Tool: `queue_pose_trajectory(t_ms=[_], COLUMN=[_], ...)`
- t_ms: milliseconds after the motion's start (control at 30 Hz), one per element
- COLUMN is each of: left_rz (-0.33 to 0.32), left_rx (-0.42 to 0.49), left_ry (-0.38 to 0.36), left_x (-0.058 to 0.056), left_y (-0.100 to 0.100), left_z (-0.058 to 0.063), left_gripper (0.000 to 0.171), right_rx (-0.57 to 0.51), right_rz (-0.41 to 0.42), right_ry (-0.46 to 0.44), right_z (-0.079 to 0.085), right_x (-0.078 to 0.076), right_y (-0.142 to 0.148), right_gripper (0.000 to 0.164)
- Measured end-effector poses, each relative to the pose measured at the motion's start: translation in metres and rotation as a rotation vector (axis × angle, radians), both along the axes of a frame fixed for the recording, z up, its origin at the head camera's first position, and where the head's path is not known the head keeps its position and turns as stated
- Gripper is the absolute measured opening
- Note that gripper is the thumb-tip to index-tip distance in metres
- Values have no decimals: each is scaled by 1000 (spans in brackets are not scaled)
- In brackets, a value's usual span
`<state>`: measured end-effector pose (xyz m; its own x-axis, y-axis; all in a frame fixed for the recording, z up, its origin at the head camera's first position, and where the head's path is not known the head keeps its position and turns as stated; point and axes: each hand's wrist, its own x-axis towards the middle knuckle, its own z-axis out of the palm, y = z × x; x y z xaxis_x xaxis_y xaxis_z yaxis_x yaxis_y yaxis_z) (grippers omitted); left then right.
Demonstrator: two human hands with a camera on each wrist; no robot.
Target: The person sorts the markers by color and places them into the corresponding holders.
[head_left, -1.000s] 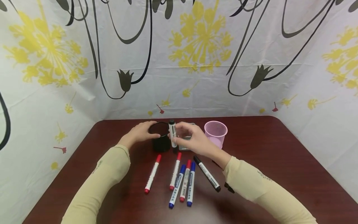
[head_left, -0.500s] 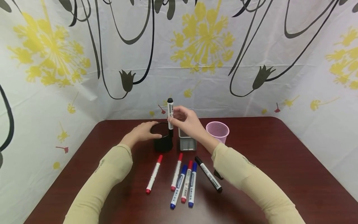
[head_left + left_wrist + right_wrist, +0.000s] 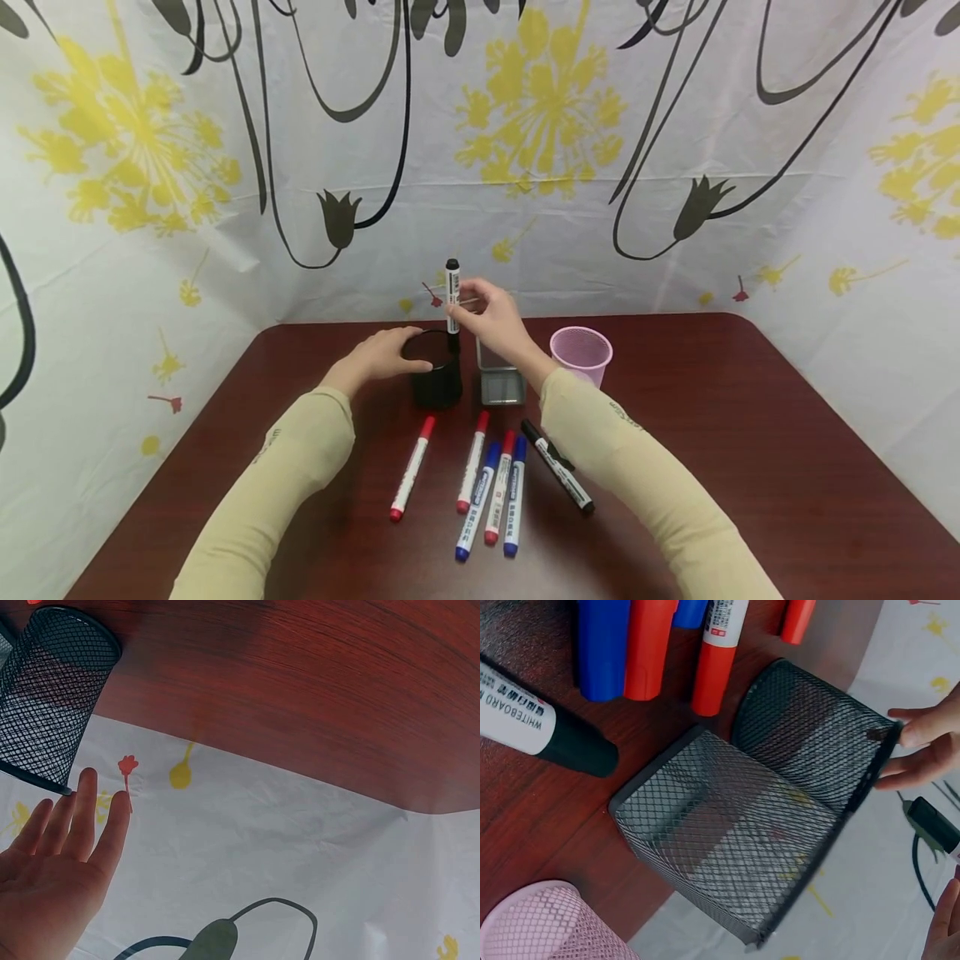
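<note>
My right hand [image 3: 491, 315] pinches a black whiteboard marker [image 3: 452, 287] between thumb and fingers. The marker stands upright, its lower black end overlapping the right side of the rim of a round black mesh pen holder [image 3: 437, 387]. At that holder's left side rests my left hand [image 3: 378, 354], its thumb lying along the near rim. In the left wrist view the fingers [image 3: 81, 817] are extended, with fingertips right at the mesh rim. The right wrist view shows only part of the marker's black end [image 3: 934, 821] and of the right hand, at the right edge.
A rectangular mesh holder [image 3: 502, 387] stands just right of the round one, and a pink mesh cup [image 3: 581, 350] farther right. Nearer lie red markers [image 3: 411, 471], blue markers [image 3: 477, 504] and another black marker [image 3: 558, 467]. A patterned cloth [image 3: 525, 242] hangs behind the table.
My right hand has lifted the black marker from in front of the round holder and moved it slightly left over its rim. The left hand stays at the holder.
</note>
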<state>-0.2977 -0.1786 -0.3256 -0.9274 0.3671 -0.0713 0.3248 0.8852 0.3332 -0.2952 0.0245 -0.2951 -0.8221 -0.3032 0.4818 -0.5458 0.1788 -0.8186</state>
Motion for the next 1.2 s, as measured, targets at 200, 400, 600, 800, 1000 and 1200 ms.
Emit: queue_pose_trajectory(t_ms=[200,400,600,800,1000,1200], left_rz=[-12,-19,-15,-13,-15,-12], left_rx=[-8,-10,-14,-16,-17,-11], left_ry=[17,17,12,3,10,11], left_x=[-1,-2,-2,-2,0,1], left_y=[0,0,0,1,1,0], left_z=[0,0,1,1,2,0], left_gripper=[72,72,72,72,72,72], right_rx=[55,62,85,101,152,186], right_rz=[-54,-44,-37,-48,-77,-59], right_ry=[-21,-11,-3,17,66,50], right_z=[-10,-10,-21,-29,-38,-47], right_x=[-10,-9,-16,-19,-19,-16], right_y=[-6,-12,-15,-18,-21,-23], right_gripper=[30,28,28,26,26,23])
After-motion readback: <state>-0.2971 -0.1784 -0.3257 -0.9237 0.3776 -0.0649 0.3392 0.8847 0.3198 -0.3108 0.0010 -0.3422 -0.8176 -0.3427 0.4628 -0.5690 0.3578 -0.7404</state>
